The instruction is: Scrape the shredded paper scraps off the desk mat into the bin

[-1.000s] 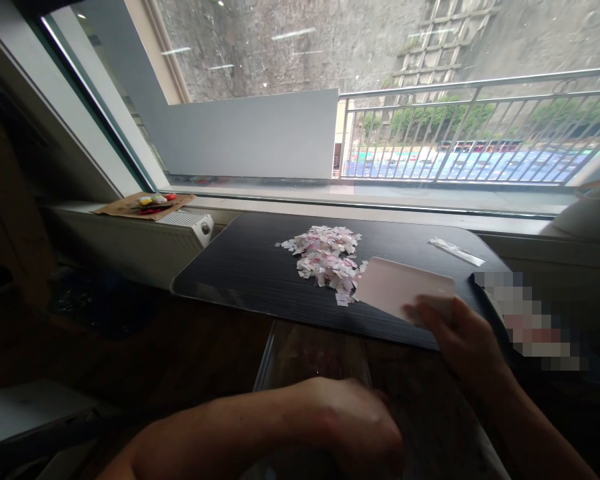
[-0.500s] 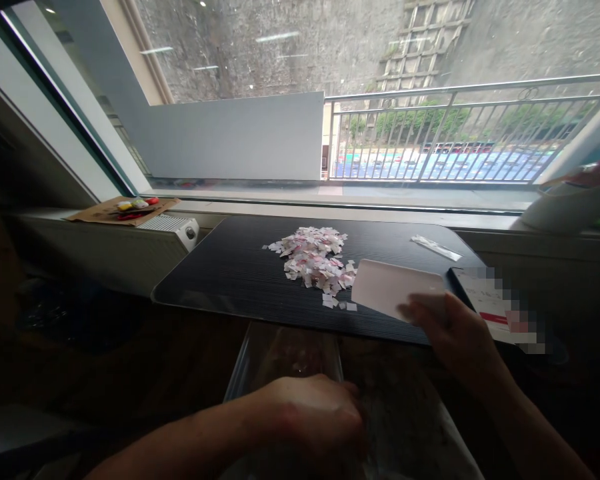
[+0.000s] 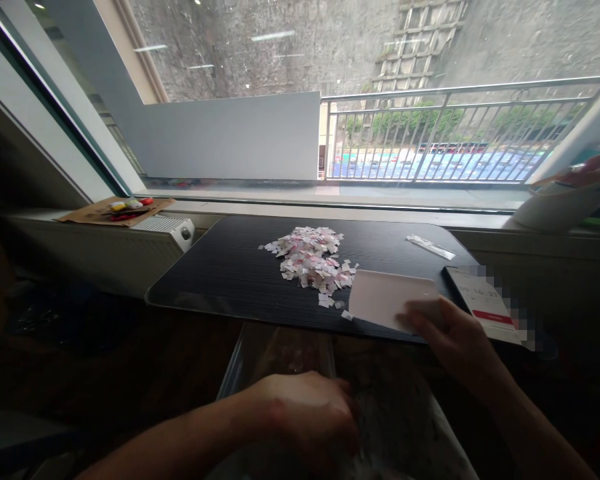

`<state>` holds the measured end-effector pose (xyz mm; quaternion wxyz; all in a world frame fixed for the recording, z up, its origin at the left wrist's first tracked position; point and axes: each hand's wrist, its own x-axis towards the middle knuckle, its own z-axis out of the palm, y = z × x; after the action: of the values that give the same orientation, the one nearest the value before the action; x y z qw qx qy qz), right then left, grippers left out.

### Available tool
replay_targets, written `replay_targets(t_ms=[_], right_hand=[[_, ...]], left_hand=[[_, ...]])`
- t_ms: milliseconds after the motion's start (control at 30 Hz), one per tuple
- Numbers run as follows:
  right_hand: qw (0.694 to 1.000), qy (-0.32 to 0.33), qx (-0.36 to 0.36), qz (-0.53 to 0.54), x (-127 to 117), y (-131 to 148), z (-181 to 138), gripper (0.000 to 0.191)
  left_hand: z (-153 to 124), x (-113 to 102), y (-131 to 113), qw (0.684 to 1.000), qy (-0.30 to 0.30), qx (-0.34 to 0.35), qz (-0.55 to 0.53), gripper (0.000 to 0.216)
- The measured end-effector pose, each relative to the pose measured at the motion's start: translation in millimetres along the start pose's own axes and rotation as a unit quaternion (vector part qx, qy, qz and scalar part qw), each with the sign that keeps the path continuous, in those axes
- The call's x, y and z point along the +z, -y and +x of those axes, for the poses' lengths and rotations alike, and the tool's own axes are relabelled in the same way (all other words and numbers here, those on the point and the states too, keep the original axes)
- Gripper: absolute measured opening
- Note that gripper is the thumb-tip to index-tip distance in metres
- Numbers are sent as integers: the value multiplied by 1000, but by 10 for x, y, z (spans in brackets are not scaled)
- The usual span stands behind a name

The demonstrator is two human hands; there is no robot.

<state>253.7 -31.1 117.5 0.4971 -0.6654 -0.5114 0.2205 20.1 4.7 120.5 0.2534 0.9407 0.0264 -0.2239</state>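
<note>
My right hand [image 3: 455, 333] grips a pale, flat plastic scraper [image 3: 390, 293] by its right end. The scraper is tilted low over the dark table [image 3: 205, 267], its left edge beside a heap of small white and pink paper pieces [image 3: 313, 257]. A few loose pieces [image 3: 347, 315] lie near its lower left corner. Below the table's front edge, my left hand [image 3: 313, 410] is closed at the right side of a clear plastic container [image 3: 280, 350]. Its fingertips are dark and partly hidden, and the container's lower part is out of sight behind my arm.
A phone-like device [image 3: 485, 303], partly blurred out, lies at the table's right end. Behind it is a thin clear packet [image 3: 430, 247]. At left, brown cardboard [image 3: 87, 212] with small colourful items rests by a white radiator [image 3: 165, 227]. A window runs behind the table.
The scraper has tipped and lowered a little toward the table's front, and a loose paper piece near its corner has shifted. My left hand stays low at the container; the view moved slightly.
</note>
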Motion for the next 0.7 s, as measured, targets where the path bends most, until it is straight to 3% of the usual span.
replay_targets(t_ms=[167,267,433,700], right_hand=[[1000,-17,10,-13,-95,-101,24,18],[998,4,42,49,-72,-163,42,18],[988,47,85,121,-97,-218,9,15],[988,2,99,121,-143,-273,39,12]], left_hand=[[-229,72,57,999,-33,-16,-17,37],[-284,93,60,999,-24,-22,-15,31],[-261,49,50,999,-23,-36,-21,23],[-185,-8,-1,999,-5,-40,-4,29]])
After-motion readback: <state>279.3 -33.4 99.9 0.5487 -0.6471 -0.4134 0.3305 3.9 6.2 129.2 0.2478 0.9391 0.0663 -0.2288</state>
